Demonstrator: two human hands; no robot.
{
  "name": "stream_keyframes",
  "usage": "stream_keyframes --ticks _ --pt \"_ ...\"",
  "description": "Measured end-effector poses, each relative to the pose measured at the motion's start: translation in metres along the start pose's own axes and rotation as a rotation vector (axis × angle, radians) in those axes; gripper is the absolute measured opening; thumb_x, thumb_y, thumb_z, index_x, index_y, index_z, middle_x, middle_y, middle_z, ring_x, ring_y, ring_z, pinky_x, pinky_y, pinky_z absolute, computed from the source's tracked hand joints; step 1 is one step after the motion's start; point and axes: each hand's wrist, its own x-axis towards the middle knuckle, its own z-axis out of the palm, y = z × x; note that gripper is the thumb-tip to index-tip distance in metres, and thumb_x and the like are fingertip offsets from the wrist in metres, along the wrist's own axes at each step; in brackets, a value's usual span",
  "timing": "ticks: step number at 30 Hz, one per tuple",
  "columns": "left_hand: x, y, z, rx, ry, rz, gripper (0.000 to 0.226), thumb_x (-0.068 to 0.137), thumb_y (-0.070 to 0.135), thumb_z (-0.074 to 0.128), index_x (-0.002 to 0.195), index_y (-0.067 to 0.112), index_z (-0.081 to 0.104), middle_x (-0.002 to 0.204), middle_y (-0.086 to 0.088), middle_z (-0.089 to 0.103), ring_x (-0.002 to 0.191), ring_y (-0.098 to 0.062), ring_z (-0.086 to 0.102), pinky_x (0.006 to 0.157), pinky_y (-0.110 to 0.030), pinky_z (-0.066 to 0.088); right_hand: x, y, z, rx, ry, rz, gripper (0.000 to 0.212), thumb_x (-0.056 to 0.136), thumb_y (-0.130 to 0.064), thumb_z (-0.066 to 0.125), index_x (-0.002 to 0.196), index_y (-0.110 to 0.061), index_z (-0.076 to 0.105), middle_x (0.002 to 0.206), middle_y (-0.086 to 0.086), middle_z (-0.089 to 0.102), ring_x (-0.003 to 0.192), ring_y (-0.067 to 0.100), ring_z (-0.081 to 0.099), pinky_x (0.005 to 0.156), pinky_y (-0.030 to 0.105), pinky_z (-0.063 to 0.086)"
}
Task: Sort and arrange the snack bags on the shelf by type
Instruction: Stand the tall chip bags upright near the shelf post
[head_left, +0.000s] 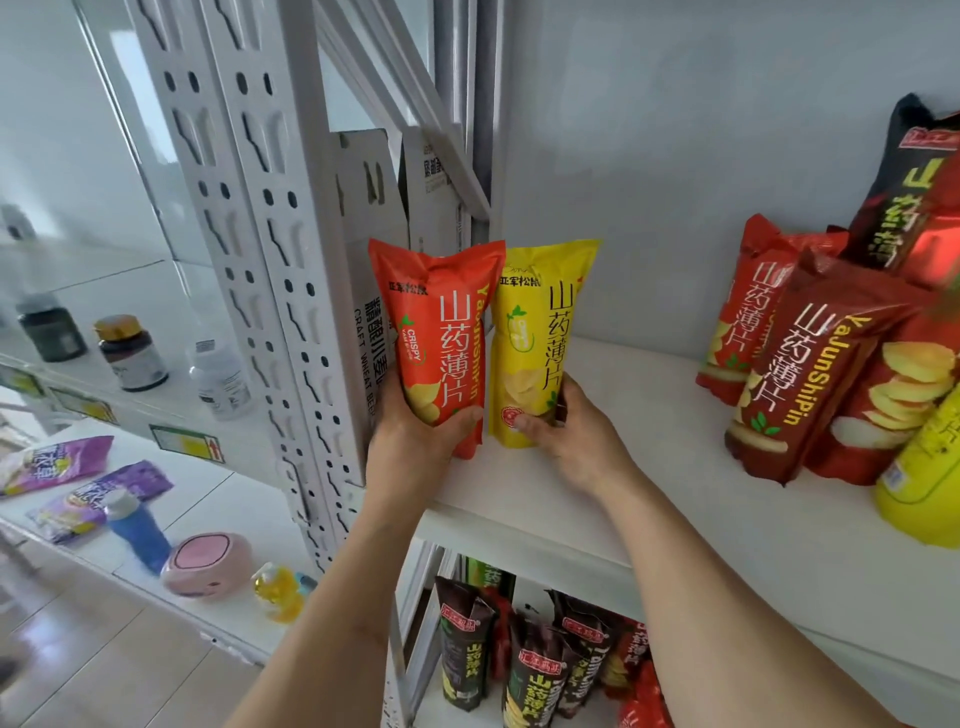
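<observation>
1. Left hand (415, 421): fingers and thumb curled round the lower part of an orange-red snack bag (441, 332), held upright at the left end of the white shelf (649, 467). Bag print: "CRISPY", "YaJunShiPin", large white Chinese characters.
2. Right hand (566, 431): gripping the lower part of a yellow snack bag (543, 338), upright, touching the orange-red bag's right side. Same layout, dark Chinese characters, a red round seal near the bottom.
3. Dark red snack bags (810, 364): leaning together at the right of the same shelf, well apart from the held pair; "YaJunShiPin" in yellow on the front one. A black bag (904, 171) stands behind them; a second yellow bag (930, 478) is cut off at the frame edge.
4. Shelf below: dark brown bags (535, 670) standing upright, yellow characters.
5. Cardboard carton (369, 291) behind the white upright post: "CRAFT WHEAT BEER".
6. Neighbouring shelves, left: bottles (132, 353); purple packets (62, 462); labels blurred.
</observation>
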Motion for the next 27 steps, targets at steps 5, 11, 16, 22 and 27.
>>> stream_keyframes --ticks 5,11,16,22,27 --pt "-0.001 -0.001 0.002 0.039 0.013 0.015 0.092 0.072 0.035 0.088 0.146 0.032 0.033 0.108 0.017 0.061 0.076 0.011 0.061 0.06 -0.01 0.046 0.007 0.001 0.005 -0.024 0.028 0.004 0.068 0.083 -0.026 0.076 0.14 -0.026 0.041 0.116 -0.016 0.058 0.098 0.0 0.058 0.077 0.004 0.043" --pt "-0.011 -0.007 0.001 0.141 0.047 0.103 0.111 0.069 0.042 0.086 0.154 0.029 0.016 0.146 -0.001 0.047 0.132 -0.022 0.05 0.106 -0.047 0.046 0.001 0.008 0.0 -0.171 0.056 0.109 0.075 0.079 -0.038 0.078 0.141 -0.017 0.041 0.142 0.006 0.052 0.127 0.02 0.053 0.104 0.034 0.043" --pt "-0.053 -0.013 0.013 0.29 0.288 0.38 0.084 0.089 0.034 0.073 0.152 0.01 0.023 0.153 -0.015 0.032 0.143 -0.031 0.032 0.11 -0.055 0.04 -0.023 0.006 -0.015 -0.558 0.08 0.088 0.064 0.091 -0.047 0.06 0.143 -0.015 0.044 0.144 0.009 0.048 0.129 0.025 0.049 0.101 0.032 0.039" --pt "-0.078 0.006 0.054 0.382 0.134 0.785 0.04 0.089 0.017 0.065 0.125 0.001 0.061 0.132 -0.017 0.056 0.124 -0.034 0.05 0.104 -0.045 0.043 -0.062 -0.002 -0.059 -0.739 0.142 -0.003 0.042 0.097 -0.04 0.053 0.133 -0.019 0.056 0.135 0.003 0.057 0.12 0.022 0.055 0.096 0.034 0.045" --pt "-0.089 0.036 0.102 0.393 0.002 0.896 0.03 0.091 0.019 0.062 0.114 0.001 0.067 0.12 -0.015 0.064 0.106 -0.034 0.061 0.09 -0.04 0.046 -0.093 -0.001 -0.113 -0.791 0.274 -0.031 0.036 0.097 -0.038 0.055 0.125 -0.017 0.062 0.125 0.003 0.065 0.113 0.023 0.06 0.09 0.039 0.05"
